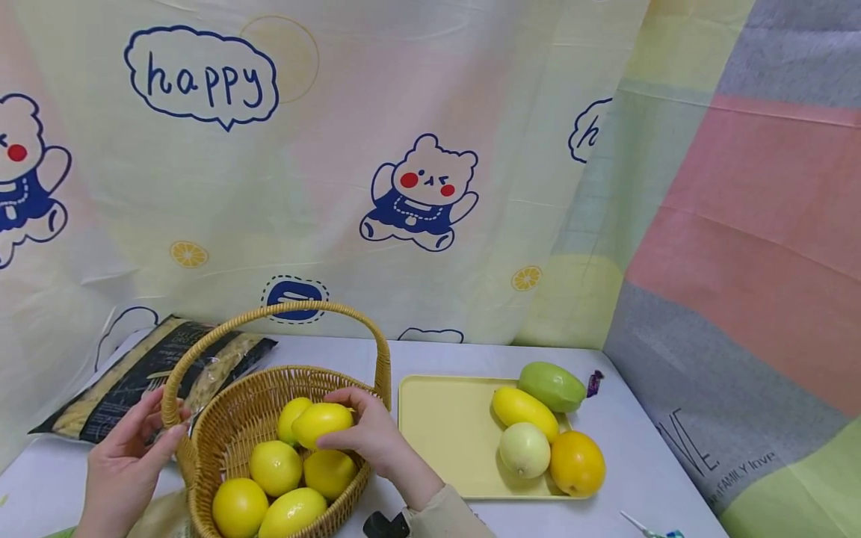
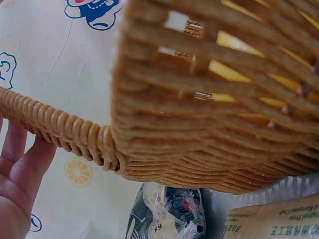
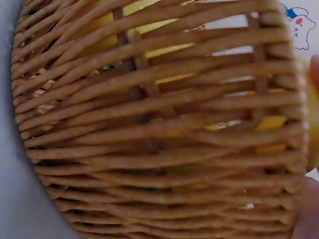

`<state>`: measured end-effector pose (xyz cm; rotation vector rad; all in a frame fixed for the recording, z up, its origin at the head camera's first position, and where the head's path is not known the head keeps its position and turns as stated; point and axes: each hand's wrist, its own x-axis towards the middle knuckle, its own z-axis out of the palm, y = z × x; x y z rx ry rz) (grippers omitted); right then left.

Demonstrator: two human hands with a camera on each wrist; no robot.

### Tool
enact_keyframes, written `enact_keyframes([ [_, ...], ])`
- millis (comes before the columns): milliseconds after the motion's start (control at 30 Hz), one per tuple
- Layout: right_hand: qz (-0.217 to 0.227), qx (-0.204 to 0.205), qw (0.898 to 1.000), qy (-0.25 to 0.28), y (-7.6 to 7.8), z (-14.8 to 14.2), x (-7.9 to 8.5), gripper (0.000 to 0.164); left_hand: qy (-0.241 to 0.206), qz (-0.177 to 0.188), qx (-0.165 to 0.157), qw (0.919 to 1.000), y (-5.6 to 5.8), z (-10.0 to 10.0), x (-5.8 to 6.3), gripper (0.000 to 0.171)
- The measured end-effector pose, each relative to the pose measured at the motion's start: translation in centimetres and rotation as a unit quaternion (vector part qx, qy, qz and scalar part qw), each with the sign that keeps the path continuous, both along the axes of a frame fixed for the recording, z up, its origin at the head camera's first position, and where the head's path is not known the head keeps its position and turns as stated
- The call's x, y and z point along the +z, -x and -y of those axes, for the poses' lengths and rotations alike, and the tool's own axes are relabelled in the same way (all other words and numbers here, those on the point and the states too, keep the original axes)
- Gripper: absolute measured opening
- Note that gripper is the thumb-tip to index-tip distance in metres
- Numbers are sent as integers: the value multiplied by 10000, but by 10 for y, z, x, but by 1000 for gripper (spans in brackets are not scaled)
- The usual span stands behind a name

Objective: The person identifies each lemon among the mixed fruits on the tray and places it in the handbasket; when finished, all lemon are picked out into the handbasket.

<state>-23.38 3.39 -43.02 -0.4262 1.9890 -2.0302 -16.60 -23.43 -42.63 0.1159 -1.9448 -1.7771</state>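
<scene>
A wicker basket (image 1: pixel 229 422) with a tall arched handle (image 1: pixel 176 373) stands at the front left, holding several yellow fruits, lemons among them. My left hand (image 1: pixel 128 459) holds the handle low on its left side, thumb in front and fingers behind; the left wrist view shows its fingertips (image 2: pixel 44 148) against the wound cane. Over the basket's right side, my right hand (image 1: pixel 377 441) pinches a lemon (image 1: pixel 319 424) between thumb and fingers, just above the other fruit. In the right wrist view the basket's woven wall (image 3: pixel 164 124) covers most of that hand.
Right of the basket lies a pale yellow tray (image 1: pixel 437 433) bearing a green fruit (image 1: pixel 551 386), a yellow oblong fruit (image 1: pixel 521 411), a pale round fruit (image 1: pixel 525 450) and an orange (image 1: pixel 577 463). A black pasta bag (image 1: pixel 128 377) lies behind the basket; a purple wrapper (image 1: pixel 594 383) is beyond the tray.
</scene>
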Motion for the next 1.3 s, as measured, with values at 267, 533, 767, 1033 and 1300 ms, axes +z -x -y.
enact_keyframes([
  [267, 56, -84, 9954, -948, 7, 11, -1, 46, 129, -93, 42, 9999, 0, 1, 0, 54],
  [533, -32, 7, 9891, -1475, 6, 16, 1, 44, 50, -231, 5, 9997, 3, 3, -5, 53],
  [767, -89, -104, 9849, -1725, 3, 18, 0, 41, -77, 10, -38, 10000, -1, 2, 0, 53],
  [1033, -234, -271, 9821, -1848, 2, 20, -1, 35, -139, 19, -50, 9999, -1, 1, 0, 54],
  [1300, -642, -515, 9690, -2331, 3, 23, -6, 36, -107, -63, -69, 9999, -1, -1, 0, 53],
])
